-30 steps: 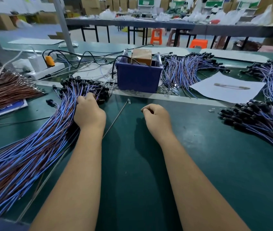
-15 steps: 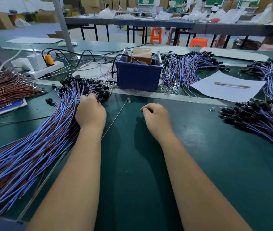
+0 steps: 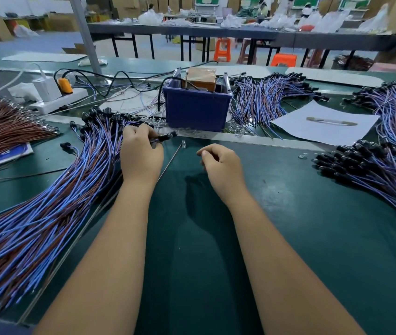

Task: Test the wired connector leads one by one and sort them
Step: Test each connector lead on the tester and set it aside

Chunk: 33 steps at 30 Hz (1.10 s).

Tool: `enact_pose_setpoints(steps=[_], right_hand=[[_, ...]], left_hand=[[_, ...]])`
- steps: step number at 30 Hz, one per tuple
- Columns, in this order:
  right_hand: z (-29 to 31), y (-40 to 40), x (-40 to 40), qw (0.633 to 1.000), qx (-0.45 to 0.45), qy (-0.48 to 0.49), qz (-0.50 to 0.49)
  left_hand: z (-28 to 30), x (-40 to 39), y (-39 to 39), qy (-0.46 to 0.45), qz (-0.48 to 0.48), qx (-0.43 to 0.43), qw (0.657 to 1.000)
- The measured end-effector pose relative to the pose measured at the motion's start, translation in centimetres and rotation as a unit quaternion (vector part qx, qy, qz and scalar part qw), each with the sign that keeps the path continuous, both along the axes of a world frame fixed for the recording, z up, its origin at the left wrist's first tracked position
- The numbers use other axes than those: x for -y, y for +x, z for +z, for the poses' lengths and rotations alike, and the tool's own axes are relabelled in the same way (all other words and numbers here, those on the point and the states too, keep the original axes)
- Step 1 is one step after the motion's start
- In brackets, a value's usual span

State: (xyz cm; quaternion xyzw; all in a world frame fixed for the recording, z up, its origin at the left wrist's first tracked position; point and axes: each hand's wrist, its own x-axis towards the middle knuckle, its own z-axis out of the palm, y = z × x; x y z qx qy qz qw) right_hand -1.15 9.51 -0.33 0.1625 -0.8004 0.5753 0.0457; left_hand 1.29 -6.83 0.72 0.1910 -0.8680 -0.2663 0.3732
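Observation:
A big bundle of blue and brown connector leads [image 3: 47, 206] with black connector heads fans across the green table at the left. My left hand [image 3: 141, 153] pinches one lead just behind its black connector [image 3: 168, 136], which points right toward the blue bin [image 3: 195, 110]. My right hand [image 3: 221, 168] rests on the table a little to the right, fingers loosely curled and holding nothing. A second pile of leads [image 3: 370, 170] lies at the right edge. Another pile [image 3: 264, 97] lies behind the bin.
A thin metal rod [image 3: 170, 160] lies between my hands. A white paper sheet [image 3: 325, 124] sits at the back right. A power strip [image 3: 59, 100] with plugs and black cables sits at the back left, and brown wires [image 3: 6, 134] lie at the far left.
My left hand has lifted off the pile and drawn one lead's black connector out to the right. My right hand has stayed in place.

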Motion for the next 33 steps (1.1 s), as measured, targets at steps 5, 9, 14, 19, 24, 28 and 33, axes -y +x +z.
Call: enact_pose_setpoints(steps=[5,9,14,19,24,28,33], right_hand=[[-0.1,-0.1,0.1,1.0,0.005,-0.006,0.004],[0.1,0.0,0.1,0.999,0.013,-0.041,0.018],[1.1,0.1,0.5,0.95,0.16,-0.232,0.135],[1.7,-0.1,-0.5,0.844,0.288,-0.408,0.199],[2.4,-0.9,-1.9,0.795,0.327,-0.484,0.167],[2.4,-1.5,-3.1,0.795,0.32,-0.501,0.116],[1.9,-1.9,-3.5,0.833,0.294,-0.466,0.041]], left_hand=[[-0.1,0.5,0.0,-0.009,0.037,0.03,0.999],[0.3,0.2,0.1,-0.024,0.009,-0.048,0.999],[1.9,-3.3,0.3,-0.027,-0.165,-0.16,0.973],[2.3,-8.5,0.8,0.116,-0.288,-0.181,0.933],[2.3,-10.7,1.2,0.368,-0.439,-0.119,0.811],[1.6,-11.3,1.4,0.447,-0.516,0.042,0.729],[1.1,-10.5,1.3,0.411,-0.492,0.193,0.743]])
